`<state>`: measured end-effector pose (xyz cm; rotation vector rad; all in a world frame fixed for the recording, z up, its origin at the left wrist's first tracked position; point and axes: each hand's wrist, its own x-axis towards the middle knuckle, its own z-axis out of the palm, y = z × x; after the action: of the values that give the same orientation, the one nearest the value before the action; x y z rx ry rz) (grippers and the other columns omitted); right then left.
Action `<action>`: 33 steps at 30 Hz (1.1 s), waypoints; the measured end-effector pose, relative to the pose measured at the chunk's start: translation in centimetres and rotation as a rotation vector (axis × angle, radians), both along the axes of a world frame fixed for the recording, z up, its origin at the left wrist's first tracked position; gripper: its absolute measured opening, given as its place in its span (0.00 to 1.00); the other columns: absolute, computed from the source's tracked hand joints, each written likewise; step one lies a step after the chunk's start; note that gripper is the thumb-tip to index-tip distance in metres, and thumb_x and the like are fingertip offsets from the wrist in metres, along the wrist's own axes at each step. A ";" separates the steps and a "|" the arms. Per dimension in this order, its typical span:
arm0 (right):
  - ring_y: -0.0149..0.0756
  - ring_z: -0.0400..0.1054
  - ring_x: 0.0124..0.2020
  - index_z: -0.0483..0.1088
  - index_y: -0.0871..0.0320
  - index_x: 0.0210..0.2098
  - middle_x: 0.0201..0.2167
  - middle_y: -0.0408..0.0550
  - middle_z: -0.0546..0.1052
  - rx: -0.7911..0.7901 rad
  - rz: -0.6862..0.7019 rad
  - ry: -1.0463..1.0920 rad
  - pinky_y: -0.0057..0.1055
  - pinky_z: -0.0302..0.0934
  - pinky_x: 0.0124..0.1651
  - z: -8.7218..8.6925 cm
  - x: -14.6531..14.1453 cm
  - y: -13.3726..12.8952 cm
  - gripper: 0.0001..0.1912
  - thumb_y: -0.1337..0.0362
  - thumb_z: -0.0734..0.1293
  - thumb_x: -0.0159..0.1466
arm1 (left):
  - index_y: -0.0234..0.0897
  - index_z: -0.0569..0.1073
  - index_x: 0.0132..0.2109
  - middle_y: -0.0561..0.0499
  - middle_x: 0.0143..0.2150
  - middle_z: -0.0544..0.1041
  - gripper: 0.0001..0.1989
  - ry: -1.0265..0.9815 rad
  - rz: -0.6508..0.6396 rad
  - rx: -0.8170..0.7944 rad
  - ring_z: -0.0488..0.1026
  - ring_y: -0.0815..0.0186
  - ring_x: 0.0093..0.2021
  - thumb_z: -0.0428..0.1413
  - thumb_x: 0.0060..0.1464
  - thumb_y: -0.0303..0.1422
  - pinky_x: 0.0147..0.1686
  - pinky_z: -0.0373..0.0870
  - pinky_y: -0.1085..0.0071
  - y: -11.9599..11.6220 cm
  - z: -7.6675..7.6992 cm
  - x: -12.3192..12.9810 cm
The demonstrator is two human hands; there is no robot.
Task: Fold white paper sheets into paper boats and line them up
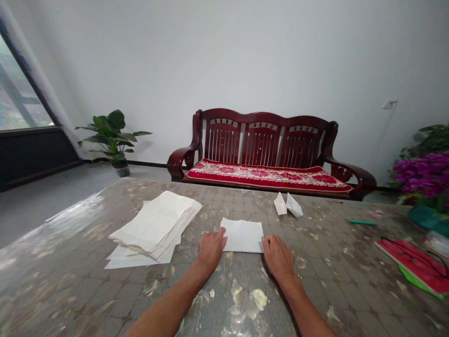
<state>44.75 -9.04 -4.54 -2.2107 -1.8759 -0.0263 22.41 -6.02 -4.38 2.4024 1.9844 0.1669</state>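
Observation:
A folded white paper [243, 236] lies on the patterned table [235, 299] in front of me. My left hand [211, 247] grips its left edge, with the thumb on top near the upper left corner. At the lower right corner, my right hand [278, 252] pinches the paper, its fingers curled together. Two small folded paper shapes [280, 204] stand side by side beyond my right hand. To the left rests a stack of loose white sheets [154, 222], unevenly piled.
A green pen [363, 223] lies at the right, near a red book [414, 264] with glasses on it. Purple flowers [423, 175] stand at the far right. Behind the table are a wooden bench [263, 145] and a potted plant [114, 135].

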 end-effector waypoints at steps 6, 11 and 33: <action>0.39 0.70 0.41 0.71 0.56 0.35 0.37 0.49 0.77 -0.017 -0.014 0.067 0.31 0.53 0.40 0.2 0.3 0.0 0.18 0.55 0.55 0.72 | 0.39 0.69 0.55 0.45 0.43 0.81 0.13 -0.018 0.022 0.001 0.77 0.56 0.47 0.47 0.66 0.34 0.47 0.66 0.63 -0.1 -0.1 -0.1; 0.40 0.70 0.40 0.71 0.56 0.35 0.36 0.50 0.76 -0.022 -0.011 0.033 0.32 0.54 0.40 0.1 0.3 -0.1 0.17 0.52 0.58 0.70 | 0.39 0.69 0.52 0.45 0.43 0.81 0.12 -0.018 0.016 -0.025 0.77 0.57 0.47 0.47 0.66 0.33 0.46 0.66 0.64 0.0 0.0 -0.1; 0.38 0.69 0.39 0.74 0.56 0.31 0.35 0.48 0.77 -0.010 0.029 -0.015 0.31 0.52 0.39 -0.3 -0.3 0.2 0.19 0.53 0.59 0.70 | 0.41 0.69 0.52 0.46 0.43 0.81 0.12 -0.056 0.000 -0.017 0.76 0.58 0.46 0.46 0.65 0.33 0.48 0.64 0.64 -0.2 -0.3 -0.2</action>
<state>44.47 -8.88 -4.80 -2.1959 -1.9193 -0.0279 22.18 -6.25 -4.72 2.3604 1.9543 0.2137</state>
